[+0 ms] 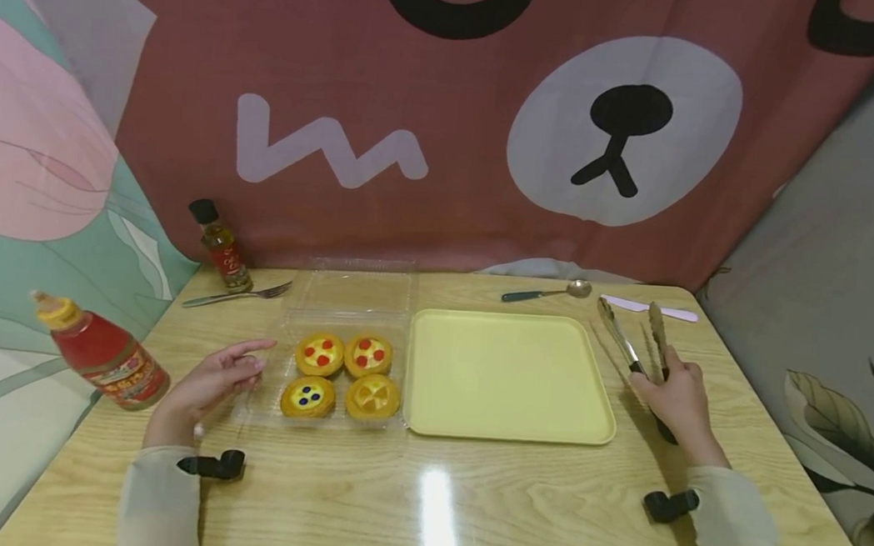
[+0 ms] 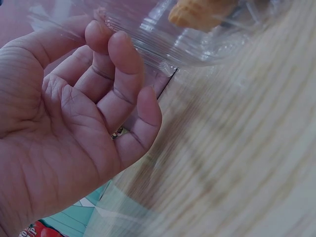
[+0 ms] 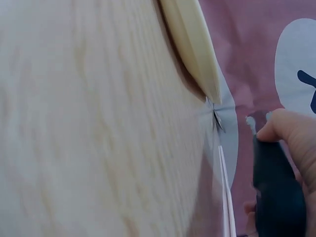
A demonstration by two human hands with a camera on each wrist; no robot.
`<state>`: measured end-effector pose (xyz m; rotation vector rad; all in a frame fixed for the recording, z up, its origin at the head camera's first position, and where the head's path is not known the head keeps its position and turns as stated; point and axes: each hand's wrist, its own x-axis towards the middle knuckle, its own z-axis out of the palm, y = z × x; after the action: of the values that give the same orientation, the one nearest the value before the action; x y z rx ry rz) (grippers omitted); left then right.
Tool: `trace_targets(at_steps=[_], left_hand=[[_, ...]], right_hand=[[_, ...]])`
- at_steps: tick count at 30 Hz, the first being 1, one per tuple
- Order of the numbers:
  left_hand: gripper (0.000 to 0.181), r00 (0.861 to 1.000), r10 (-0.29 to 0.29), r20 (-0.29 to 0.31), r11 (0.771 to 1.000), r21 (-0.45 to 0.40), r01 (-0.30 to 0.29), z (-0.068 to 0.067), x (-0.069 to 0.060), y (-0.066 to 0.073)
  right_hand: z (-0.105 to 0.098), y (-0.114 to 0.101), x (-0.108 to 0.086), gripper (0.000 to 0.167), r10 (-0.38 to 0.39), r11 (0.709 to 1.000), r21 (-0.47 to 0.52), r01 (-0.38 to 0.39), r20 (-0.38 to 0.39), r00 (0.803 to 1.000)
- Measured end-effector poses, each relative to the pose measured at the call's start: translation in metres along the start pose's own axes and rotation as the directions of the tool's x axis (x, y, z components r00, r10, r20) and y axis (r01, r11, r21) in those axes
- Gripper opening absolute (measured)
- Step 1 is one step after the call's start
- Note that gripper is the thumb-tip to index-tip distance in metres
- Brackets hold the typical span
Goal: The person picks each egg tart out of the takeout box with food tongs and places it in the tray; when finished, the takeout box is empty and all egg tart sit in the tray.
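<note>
In the head view, a yellow tray lies on the table; at its nine o'clock, just beside it, a clear box holds four tarts. The box's lid lies back toward twelve, leaving the tarts bare from above. The left hand is at the box's nine o'clock edge, index finger extended, perhaps to steady such light plastic. At the tray's three o'clock the right hand grips the tongs; their tips point toward twelve and stand apart, likely because the grip is not squeezing them. A spoon and knife lie at the tray's one and two o'clock.

In the left wrist view, the fingers bend loosely, with plastic at twelve o'clock and a crust at one; whether they press the box, I cannot tell.

In the right wrist view, at three o'clock, the hand holds the dark handle, which should keep the tongs steady.
</note>
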<state>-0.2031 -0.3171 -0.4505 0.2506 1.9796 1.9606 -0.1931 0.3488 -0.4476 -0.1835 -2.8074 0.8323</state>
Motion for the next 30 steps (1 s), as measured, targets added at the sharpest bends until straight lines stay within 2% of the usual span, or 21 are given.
trace_targets(at_steps=[2,9,16,23,28,30], left_hand=[[0.034,1.0,-0.007,-0.008,1.0,0.007,0.007,0.0,0.0,-0.001],[0.032,0.999,-0.024,-0.022,0.998,0.051,0.025,-0.002,0.001,-0.002],[0.034,0.999,-0.032,-0.036,0.998,0.055,0.034,-0.001,0.001,-0.001],[0.031,0.998,-0.032,-0.045,0.999,0.025,0.033,0.001,0.0,0.0],[0.03,0.998,-0.028,-0.051,0.999,0.019,0.029,0.001,0.0,0.0],[0.03,0.998,-0.026,-0.051,0.999,0.025,0.028,0.001,0.001,0.0]], right_hand=[[0.0,-0.001,0.0,0.065,-0.025,1.0,0.009,0.025,-0.034,0.999],[-0.001,-0.006,-0.001,0.076,-0.066,0.997,0.02,0.069,-0.096,0.993],[-0.003,-0.014,-0.002,0.075,-0.138,0.99,0.007,0.141,-0.171,0.976],[-0.006,-0.027,-0.002,0.075,-0.239,0.97,-0.003,0.244,-0.223,0.945],[-0.006,-0.041,0.0,0.075,-0.325,0.942,0.0,0.335,-0.243,0.914],[-0.006,-0.046,0.001,0.075,-0.371,0.924,0.001,0.383,-0.248,0.895]])
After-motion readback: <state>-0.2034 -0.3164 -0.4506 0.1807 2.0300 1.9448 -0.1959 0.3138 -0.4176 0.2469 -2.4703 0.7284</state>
